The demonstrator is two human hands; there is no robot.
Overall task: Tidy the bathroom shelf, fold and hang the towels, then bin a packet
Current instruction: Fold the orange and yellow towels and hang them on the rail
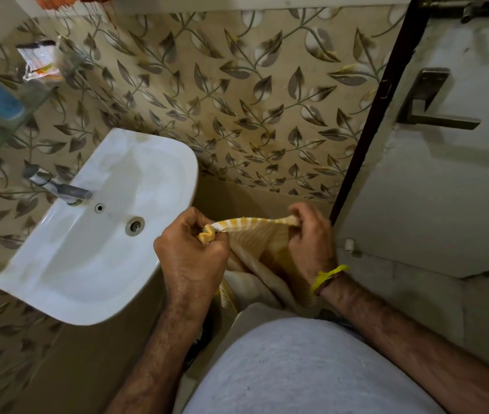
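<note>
Left hand (pixel 191 249) and right hand (pixel 312 243) each pinch a top corner of the yellow-striped towel (pixel 262 249), stretched between them; sink (pixel 96 231) left of the hands.

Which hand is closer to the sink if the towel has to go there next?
The left hand. It grips the towel right beside the sink rim; the right hand is over by the door.
</note>
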